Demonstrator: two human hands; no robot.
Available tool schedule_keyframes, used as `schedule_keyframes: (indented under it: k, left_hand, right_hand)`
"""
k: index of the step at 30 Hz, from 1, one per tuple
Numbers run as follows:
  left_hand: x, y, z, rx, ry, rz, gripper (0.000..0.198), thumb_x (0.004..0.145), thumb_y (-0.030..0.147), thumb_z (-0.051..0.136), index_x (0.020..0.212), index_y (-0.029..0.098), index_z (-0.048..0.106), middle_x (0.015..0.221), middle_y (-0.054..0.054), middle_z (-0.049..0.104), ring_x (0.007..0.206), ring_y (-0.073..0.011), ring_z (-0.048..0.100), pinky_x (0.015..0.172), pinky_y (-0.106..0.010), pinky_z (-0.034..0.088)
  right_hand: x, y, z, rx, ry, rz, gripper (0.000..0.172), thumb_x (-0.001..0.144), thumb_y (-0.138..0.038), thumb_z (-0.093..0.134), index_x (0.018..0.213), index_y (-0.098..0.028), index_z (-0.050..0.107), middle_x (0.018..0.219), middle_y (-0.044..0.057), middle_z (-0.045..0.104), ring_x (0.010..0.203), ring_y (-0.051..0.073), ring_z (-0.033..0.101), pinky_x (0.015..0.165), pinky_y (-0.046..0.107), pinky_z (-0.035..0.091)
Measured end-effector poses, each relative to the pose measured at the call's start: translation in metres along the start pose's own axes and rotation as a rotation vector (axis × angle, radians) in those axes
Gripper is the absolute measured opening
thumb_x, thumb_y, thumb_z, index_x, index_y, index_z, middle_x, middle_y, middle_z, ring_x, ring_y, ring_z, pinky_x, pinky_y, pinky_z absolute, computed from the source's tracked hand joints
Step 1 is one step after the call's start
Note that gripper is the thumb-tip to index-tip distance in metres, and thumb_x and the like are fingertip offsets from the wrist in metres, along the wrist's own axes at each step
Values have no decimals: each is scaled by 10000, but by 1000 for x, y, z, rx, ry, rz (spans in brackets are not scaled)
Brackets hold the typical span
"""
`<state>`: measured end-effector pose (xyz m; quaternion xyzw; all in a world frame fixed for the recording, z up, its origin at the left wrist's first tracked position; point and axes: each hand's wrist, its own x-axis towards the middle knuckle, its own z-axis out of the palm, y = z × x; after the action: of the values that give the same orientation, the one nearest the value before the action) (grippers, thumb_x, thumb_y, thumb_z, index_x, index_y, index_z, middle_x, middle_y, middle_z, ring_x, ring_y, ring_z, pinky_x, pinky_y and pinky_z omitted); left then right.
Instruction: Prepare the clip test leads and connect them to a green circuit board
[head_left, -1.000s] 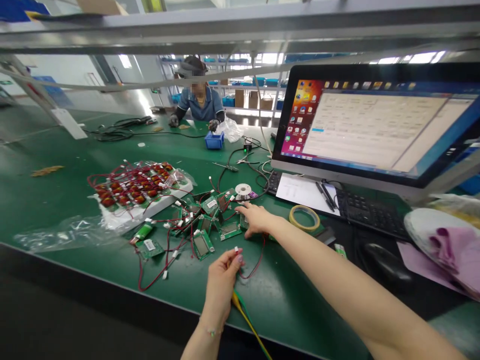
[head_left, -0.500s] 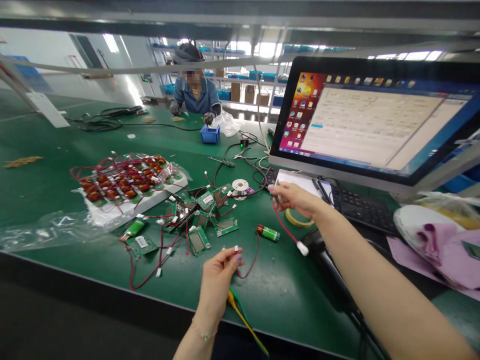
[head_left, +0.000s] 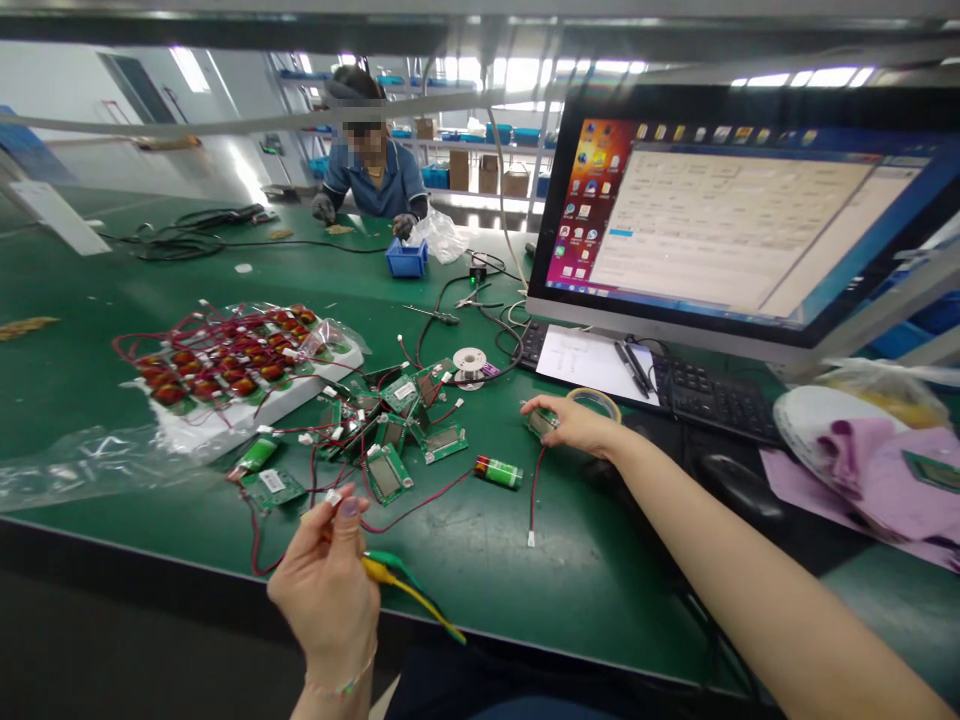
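Note:
Between the thumb and finger of my left hand (head_left: 326, 570), closed in a pinch, is a small white connector (head_left: 334, 497). Yellow and green clip leads (head_left: 409, 583) trail from beside that hand. A red wire leads from near my left hand to a green cylindrical part (head_left: 499, 472) lying on the table. My right hand (head_left: 577, 425) grips a small circuit board with a display (head_left: 540, 420) at the table surface. From that board a red wire with a white plug (head_left: 531, 538) stretches toward me. A pile of similar boards (head_left: 405, 420) lies between the hands.
At left, a white foam tray (head_left: 225, 425) bears many wired coil parts. A monitor (head_left: 720, 220), keyboard (head_left: 712, 405), paper (head_left: 570, 360) and tape roll (head_left: 600, 400) are at right. Across the table, a person (head_left: 373, 180) in grey gloves sits near a blue bin (head_left: 407, 258).
My left hand has moved left with the connector. My right hand has lowered the circuit board to the table, its wire now lying straight. The green cylindrical part has shifted left, and the view has turned slightly.

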<state>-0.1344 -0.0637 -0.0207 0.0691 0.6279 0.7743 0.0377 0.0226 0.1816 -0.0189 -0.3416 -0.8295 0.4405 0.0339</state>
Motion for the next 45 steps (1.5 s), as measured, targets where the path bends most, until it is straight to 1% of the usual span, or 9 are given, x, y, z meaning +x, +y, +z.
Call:
schedule_keyframes:
  k: [2, 5, 10, 13, 18, 24, 30, 39, 45]
  left_hand:
    - [-3, 2, -3, 116, -94, 32, 216, 632, 312, 728, 818, 212, 685, 702, 28, 655, 574, -67, 534, 491, -168, 390]
    - [-8, 2, -6, 297, -348, 140, 153, 690, 307, 683, 828, 239, 687, 724, 33, 657, 648, -85, 572, 590, -179, 448]
    - [-24, -6, 1, 499, -799, 379, 105, 766, 251, 603, 817, 226, 691, 644, 20, 624, 577, -86, 563, 547, -176, 447]
    - [-36, -14, 9, 665, -935, 397, 124, 780, 221, 577, 802, 188, 694, 636, -10, 627, 572, -109, 576, 549, -199, 451]
    - [-44, -21, 18, 783, -1017, 333, 134, 785, 221, 568, 822, 185, 691, 700, -32, 659, 653, -141, 611, 623, -228, 466]
    - [-47, -19, 19, 828, -1088, 337, 142, 803, 238, 547, 837, 208, 682, 723, -19, 656, 677, -133, 606, 640, -223, 456]
    - [-53, -18, 20, 982, -1135, 392, 156, 817, 253, 531, 864, 216, 675, 765, -23, 659, 707, -144, 610, 662, -236, 445]
    - [-57, -18, 22, 1110, -1102, 602, 146, 822, 253, 525, 826, 225, 668, 717, -11, 648, 622, -126, 598, 571, -214, 399]
    - [-65, -17, 23, 1277, -1021, 778, 216, 857, 252, 448, 773, 211, 643, 713, -20, 646, 567, -129, 584, 510, -237, 351]
  right_hand:
    - [-1, -5, -1, -134, 47, 10, 436, 555, 44, 594, 937, -165, 600, 1151, 99, 511, 1097, 274, 480, 952, 424, 347]
    - [-16, -21, 0, -284, 83, -33, 386, 617, 51, 542, 924, -166, 628, 1180, 124, 454, 1123, 294, 441, 957, 454, 300]
    - [-55, -34, 26, -348, -201, -244, 350, 558, -35, 716, 842, -234, 669, 880, 8, 565, 817, 172, 564, 752, 273, 418]
    - [-67, -24, 51, -350, -226, -312, 244, 595, -101, 738, 803, -205, 664, 829, 9, 566, 742, 154, 561, 658, 245, 420]
    - [-81, -11, 78, -224, -55, -313, 20, 767, -185, 627, 783, -175, 625, 815, 22, 585, 753, 142, 559, 688, 244, 428]
    - [-95, -6, 93, -27, 107, -333, 130, 868, -205, 489, 886, -181, 615, 804, 23, 638, 757, 122, 594, 695, 222, 451]
    - [-95, -2, 97, 31, 143, -387, 166, 878, -207, 468, 916, -177, 627, 843, 43, 644, 805, 133, 596, 730, 233, 459]
    - [-96, 2, 98, -88, 172, -459, 190, 890, -233, 445, 917, -180, 625, 848, 58, 639, 795, 141, 585, 705, 240, 452]
    - [-95, 3, 102, -243, 209, -469, 214, 898, -242, 420, 912, -171, 621, 813, 64, 639, 755, 155, 585, 676, 252, 441]
